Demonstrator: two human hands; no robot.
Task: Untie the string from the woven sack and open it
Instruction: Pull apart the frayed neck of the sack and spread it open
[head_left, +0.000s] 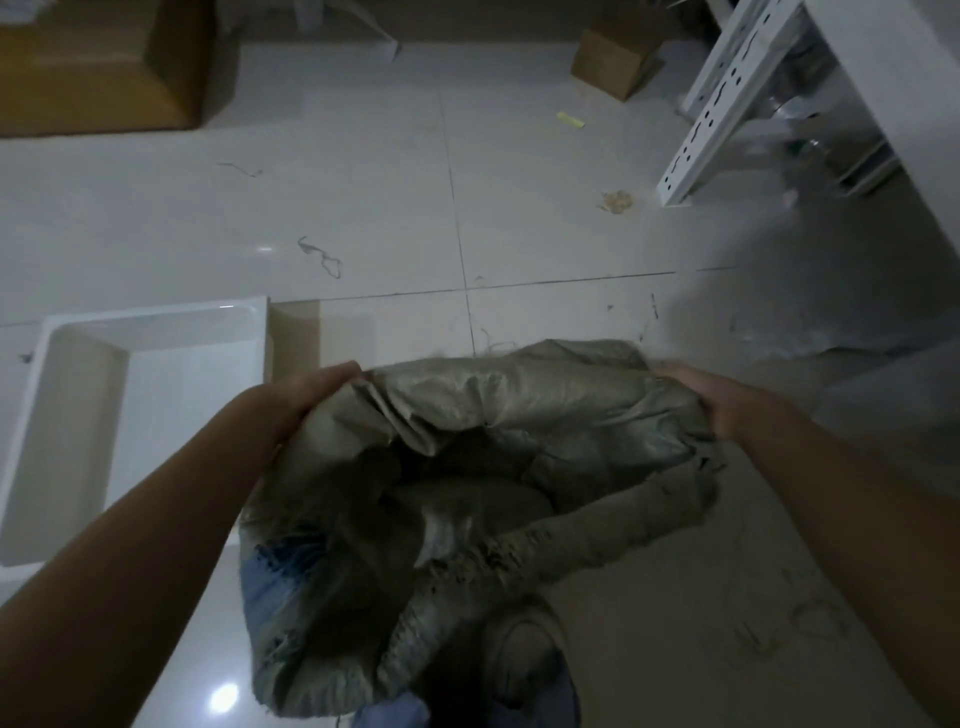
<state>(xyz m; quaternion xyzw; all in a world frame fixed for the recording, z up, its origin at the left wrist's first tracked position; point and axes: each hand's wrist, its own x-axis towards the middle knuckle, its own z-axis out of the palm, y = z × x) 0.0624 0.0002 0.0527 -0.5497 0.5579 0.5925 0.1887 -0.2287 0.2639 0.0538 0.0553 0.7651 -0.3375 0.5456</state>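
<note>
Got the sack (467, 499) on the floor (519, 208) right in front of me, mouth pulled wide open so I can see down inside it. My left hand (311, 395) has its grip closed on the left edge of the rim, my right hand (711, 395) is clamped on the right edge. No string on the neck that I can see. White tray (156, 332) sits just left of the sack, cardboard box (104, 67) further back.
</note>
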